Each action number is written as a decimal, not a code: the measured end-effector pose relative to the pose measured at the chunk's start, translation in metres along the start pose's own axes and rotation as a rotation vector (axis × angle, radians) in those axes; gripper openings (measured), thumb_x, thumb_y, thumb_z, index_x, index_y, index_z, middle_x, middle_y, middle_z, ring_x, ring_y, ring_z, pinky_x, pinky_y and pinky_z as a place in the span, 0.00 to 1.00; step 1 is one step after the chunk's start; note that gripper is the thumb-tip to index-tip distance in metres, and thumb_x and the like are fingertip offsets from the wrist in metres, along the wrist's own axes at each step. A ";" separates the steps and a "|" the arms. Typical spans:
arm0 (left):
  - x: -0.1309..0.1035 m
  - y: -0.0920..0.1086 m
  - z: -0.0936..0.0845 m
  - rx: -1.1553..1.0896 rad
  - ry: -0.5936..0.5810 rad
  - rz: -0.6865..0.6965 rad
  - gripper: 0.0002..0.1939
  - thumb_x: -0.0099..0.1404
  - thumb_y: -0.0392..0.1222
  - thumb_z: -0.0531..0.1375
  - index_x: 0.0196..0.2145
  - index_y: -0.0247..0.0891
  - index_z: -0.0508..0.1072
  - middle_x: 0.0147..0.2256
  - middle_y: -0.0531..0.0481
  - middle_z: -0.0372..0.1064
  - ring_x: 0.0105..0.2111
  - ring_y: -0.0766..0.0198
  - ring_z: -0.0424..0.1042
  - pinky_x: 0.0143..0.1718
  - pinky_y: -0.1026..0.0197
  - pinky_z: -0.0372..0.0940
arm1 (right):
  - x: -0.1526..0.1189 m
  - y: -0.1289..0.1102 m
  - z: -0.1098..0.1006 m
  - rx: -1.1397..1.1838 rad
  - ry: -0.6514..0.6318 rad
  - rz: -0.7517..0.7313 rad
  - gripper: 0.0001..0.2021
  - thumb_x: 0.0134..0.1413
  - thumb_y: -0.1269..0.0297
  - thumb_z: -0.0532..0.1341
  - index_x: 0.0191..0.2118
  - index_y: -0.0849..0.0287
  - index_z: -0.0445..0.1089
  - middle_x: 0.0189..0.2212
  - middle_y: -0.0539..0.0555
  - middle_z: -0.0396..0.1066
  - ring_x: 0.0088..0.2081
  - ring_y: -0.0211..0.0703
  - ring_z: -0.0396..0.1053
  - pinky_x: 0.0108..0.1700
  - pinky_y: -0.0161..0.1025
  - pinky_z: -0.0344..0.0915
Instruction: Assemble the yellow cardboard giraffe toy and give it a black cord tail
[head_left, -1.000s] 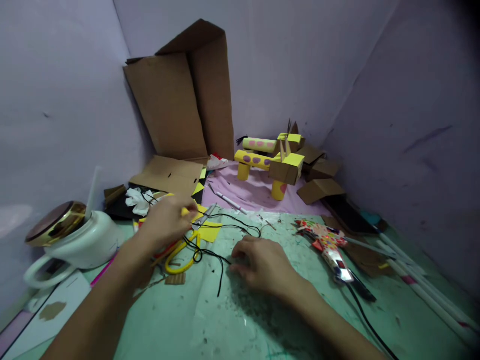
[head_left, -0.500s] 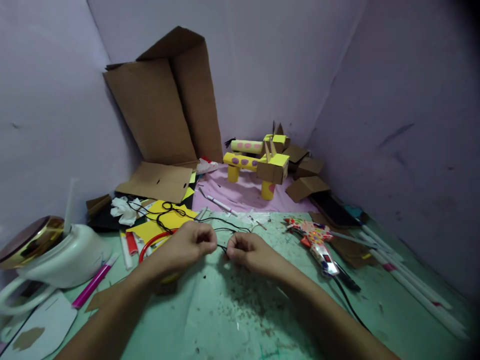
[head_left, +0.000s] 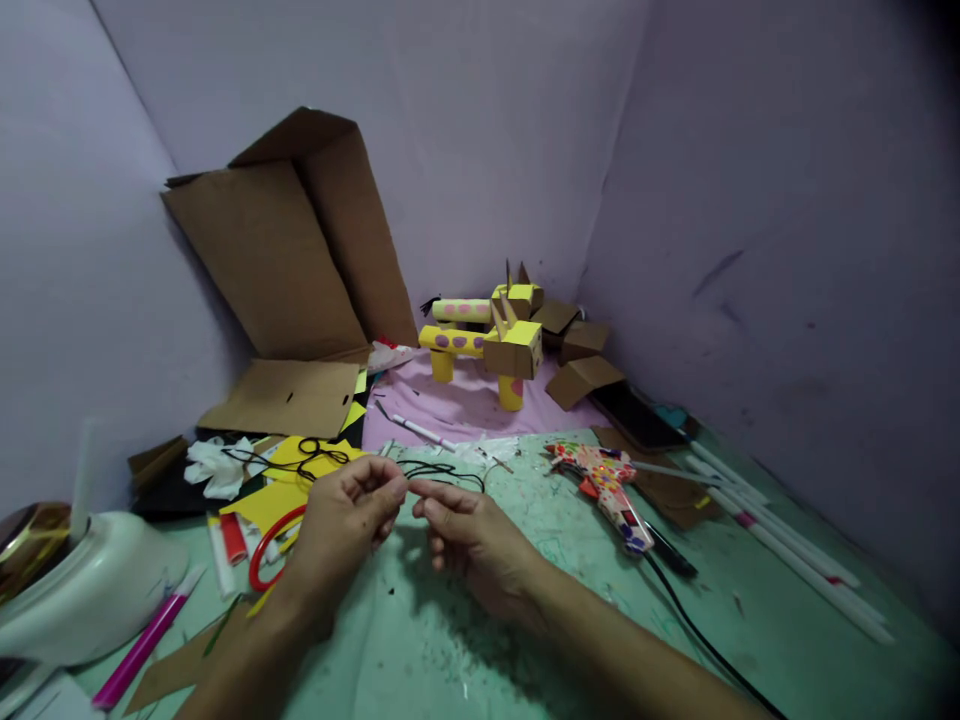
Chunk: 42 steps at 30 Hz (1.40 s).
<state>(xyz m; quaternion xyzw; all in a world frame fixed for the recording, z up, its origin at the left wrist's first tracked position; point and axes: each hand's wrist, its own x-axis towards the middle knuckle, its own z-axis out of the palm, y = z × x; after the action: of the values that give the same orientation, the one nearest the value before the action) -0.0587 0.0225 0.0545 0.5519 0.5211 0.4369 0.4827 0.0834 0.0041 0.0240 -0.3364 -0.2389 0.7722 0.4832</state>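
Observation:
My left hand (head_left: 351,512) is closed in a pinch, its thumb and index fingertips holding what seems to be the black cord (head_left: 442,468). My right hand (head_left: 480,535) almost touches it, index finger stretched out toward the left fingertips and the other fingers loosely curled; nothing clear shows between them. Loops of the cord lie behind both hands and over the yellow paper (head_left: 274,497). Left of my left hand is a red ring handle (head_left: 259,560). Behind stand two yellow animal figures, the nearer one (head_left: 512,357) with a cardboard head and purple spots.
A floral glue gun (head_left: 611,490) with its cable lies at the right, beside white sticks (head_left: 795,560). A white pot (head_left: 112,585) and magenta marker (head_left: 146,640) are at the left. Folded cardboard (head_left: 262,260) leans on the back wall.
The view has turned right. My left hand has rotated and lifted a little; my right hand has loosened from its pinch, with the index finger now extended. The cord stretch between the hands no longer shows.

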 end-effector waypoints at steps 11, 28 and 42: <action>-0.007 -0.001 0.018 0.022 -0.023 -0.034 0.12 0.47 0.48 0.63 0.21 0.37 0.67 0.13 0.59 0.59 0.13 0.71 0.58 0.14 0.69 0.55 | 0.004 0.003 -0.004 -0.054 0.050 -0.293 0.21 0.39 0.50 0.69 0.35 0.62 0.76 0.12 0.40 0.53 0.16 0.28 0.50 0.20 0.30 0.51; -0.003 -0.014 0.014 0.012 -0.064 0.000 0.12 0.51 0.47 0.63 0.24 0.36 0.68 0.13 0.58 0.62 0.13 0.71 0.59 0.15 0.68 0.56 | 0.003 0.000 -0.002 0.039 0.051 -0.265 0.21 0.35 0.52 0.71 0.35 0.62 0.75 0.12 0.40 0.51 0.16 0.28 0.47 0.20 0.29 0.50; -0.009 0.003 0.007 -0.174 -0.136 -0.179 0.26 0.51 0.49 0.65 0.46 0.33 0.71 0.15 0.57 0.63 0.12 0.75 0.52 0.12 0.71 0.44 | 0.005 0.002 -0.008 -0.371 0.053 -0.491 0.13 0.41 0.52 0.68 0.24 0.57 0.76 0.29 0.50 0.61 0.29 0.36 0.58 0.28 0.33 0.55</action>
<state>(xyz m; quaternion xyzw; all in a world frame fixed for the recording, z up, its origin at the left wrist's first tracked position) -0.0521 0.0132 0.0566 0.4877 0.4946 0.3971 0.5999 0.0869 0.0078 0.0156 -0.3709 -0.4373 0.5665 0.5919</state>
